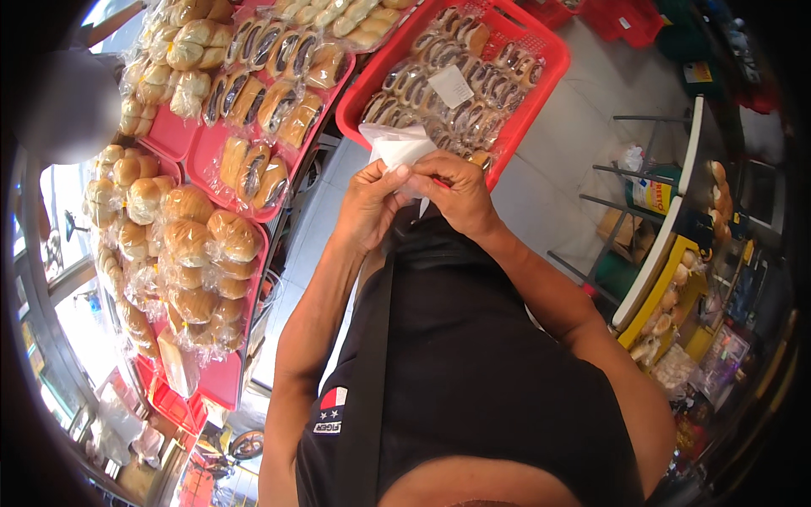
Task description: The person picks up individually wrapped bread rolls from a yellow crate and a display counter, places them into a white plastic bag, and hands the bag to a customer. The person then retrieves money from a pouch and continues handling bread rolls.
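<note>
Red trays (pixel 221 382) w/ wrapped buns fill shelves at left; red basket (pixel 541 80) ahead; both grips, left hand (pixel 369 205) & right hand (pixel 456 193), pinch white plastic bag (pixel 395 145) at chest height, above basket edge.

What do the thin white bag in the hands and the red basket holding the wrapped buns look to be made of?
Thin white bag: probably thin plastic film, semi-translucent, crumpling softly between both hands. Red rectangular basket: looks like moulded rigid plastic, smooth, slightly glossy, with a perforated lattice wall.
</note>
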`<action>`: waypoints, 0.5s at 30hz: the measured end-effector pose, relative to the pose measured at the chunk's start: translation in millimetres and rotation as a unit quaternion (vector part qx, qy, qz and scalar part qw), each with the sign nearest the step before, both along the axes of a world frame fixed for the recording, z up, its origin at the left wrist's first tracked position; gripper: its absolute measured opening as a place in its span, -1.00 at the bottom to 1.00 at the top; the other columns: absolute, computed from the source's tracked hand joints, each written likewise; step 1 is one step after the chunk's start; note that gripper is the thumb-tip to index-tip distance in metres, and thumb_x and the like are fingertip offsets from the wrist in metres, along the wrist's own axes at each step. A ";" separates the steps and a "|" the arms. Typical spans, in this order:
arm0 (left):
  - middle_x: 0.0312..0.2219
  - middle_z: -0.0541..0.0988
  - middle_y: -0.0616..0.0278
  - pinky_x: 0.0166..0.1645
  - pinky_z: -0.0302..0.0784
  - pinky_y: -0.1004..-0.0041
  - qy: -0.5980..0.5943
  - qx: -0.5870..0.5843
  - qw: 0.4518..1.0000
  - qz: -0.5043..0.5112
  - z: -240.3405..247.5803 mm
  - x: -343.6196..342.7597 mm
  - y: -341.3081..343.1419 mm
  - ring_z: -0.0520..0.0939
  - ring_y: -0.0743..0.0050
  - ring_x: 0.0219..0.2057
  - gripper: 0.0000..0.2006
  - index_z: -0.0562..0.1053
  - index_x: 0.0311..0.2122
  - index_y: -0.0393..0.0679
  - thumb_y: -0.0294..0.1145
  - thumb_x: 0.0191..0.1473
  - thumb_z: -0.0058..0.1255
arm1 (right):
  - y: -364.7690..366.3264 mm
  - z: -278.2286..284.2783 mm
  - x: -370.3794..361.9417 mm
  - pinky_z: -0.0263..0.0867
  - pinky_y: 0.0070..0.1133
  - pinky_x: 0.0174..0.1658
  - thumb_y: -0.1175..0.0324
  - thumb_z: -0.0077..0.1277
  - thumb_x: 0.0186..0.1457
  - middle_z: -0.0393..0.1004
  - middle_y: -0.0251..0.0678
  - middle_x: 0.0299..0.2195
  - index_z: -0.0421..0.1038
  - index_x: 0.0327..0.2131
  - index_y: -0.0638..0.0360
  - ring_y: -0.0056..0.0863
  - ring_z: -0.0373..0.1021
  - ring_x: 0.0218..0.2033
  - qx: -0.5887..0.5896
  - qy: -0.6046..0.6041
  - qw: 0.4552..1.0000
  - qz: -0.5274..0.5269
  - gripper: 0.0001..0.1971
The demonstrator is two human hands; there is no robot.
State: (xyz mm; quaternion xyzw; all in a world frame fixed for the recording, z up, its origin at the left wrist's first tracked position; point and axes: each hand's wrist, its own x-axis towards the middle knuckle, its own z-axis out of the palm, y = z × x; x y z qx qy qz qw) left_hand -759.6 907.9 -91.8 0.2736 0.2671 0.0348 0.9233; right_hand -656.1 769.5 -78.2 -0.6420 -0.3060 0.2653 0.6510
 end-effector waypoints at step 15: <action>-0.06 0.57 0.15 0.17 0.47 0.25 0.013 0.083 0.985 0.154 -48.6 -98.5 47.7 0.59 0.29 0.00 -0.78 0.42 -0.11 -0.18 -0.31 0.23 0.10 | -5.7 61.9 27.0 0.40 -0.66 -0.27 0.31 -0.02 0.30 0.53 -0.45 -0.34 0.48 -0.19 0.09 -0.65 0.45 -0.39 0.030 0.379 0.915 -0.132 -0.87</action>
